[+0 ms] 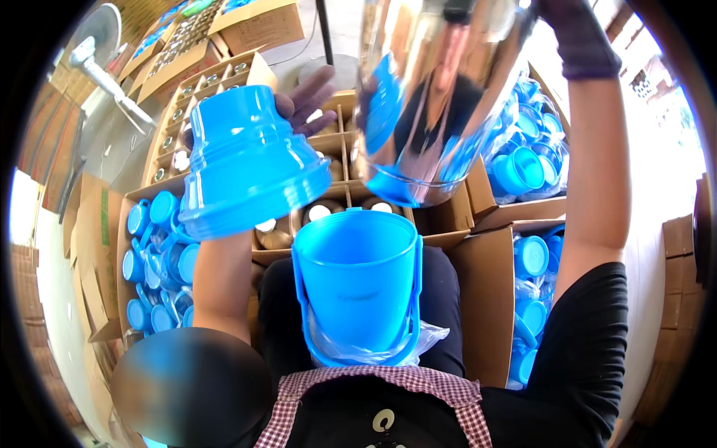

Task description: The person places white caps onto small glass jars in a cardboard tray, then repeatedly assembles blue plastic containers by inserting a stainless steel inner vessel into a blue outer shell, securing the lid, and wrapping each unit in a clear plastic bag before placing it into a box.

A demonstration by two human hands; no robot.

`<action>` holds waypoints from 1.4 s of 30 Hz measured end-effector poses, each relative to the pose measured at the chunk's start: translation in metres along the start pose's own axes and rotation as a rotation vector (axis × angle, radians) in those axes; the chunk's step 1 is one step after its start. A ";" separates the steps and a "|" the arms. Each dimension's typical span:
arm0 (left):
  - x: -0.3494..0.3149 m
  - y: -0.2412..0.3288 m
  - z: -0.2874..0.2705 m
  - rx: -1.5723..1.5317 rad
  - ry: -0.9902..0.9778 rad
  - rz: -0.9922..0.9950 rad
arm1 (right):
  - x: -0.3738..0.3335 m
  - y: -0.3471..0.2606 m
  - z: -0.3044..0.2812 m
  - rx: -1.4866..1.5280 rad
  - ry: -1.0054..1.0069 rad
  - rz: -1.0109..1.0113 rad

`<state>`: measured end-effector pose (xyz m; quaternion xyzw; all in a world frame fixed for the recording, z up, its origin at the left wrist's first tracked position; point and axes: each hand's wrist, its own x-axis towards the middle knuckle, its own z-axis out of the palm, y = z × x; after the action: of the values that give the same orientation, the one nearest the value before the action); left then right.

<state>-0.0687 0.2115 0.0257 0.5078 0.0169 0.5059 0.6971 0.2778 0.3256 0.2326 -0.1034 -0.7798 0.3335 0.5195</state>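
Observation:
My left hand (pixel 312 98), in a purple glove, is closed around a blue stepped plastic piece (pixel 250 160), its wide end tilted downward. Some of its fingers stick out past the narrow end; the piece hides the rest. At the top right my right hand (pixel 586 41), in a dark glove and partly cut off, grips a large mirrored silver cylinder (pixel 441 104) at its upper end. Between and below the hands a blue bucket (pixel 357 291) with a handle rests upright on my lap. Crumpled clear plastic (pixel 429 340) lies under and beside it.
In front stands a divided carton (pixel 351 196) of silvery bottles with white tips. Cartons of blue cups and lids (pixel 160 261) flank me on the left and right (pixel 532 257). More cartons (pixel 258 30) stand behind, near a white fan (pixel 97 45) and a dark pole (pixel 324 33).

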 end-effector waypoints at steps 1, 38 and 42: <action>-0.007 0.008 0.003 0.049 0.018 -0.018 | 0.016 0.014 0.011 0.094 -0.052 -0.018; -0.033 -0.077 -0.043 -0.104 0.192 -0.593 | -0.146 0.049 0.178 -0.422 -0.367 0.575; -0.029 -0.064 -0.008 -0.107 0.156 -0.390 | -0.141 0.035 0.182 -0.032 -0.252 0.414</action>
<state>-0.0432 0.1977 -0.0385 0.4164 0.1420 0.3994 0.8044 0.1734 0.2051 0.0632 -0.2268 -0.8057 0.4309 0.3371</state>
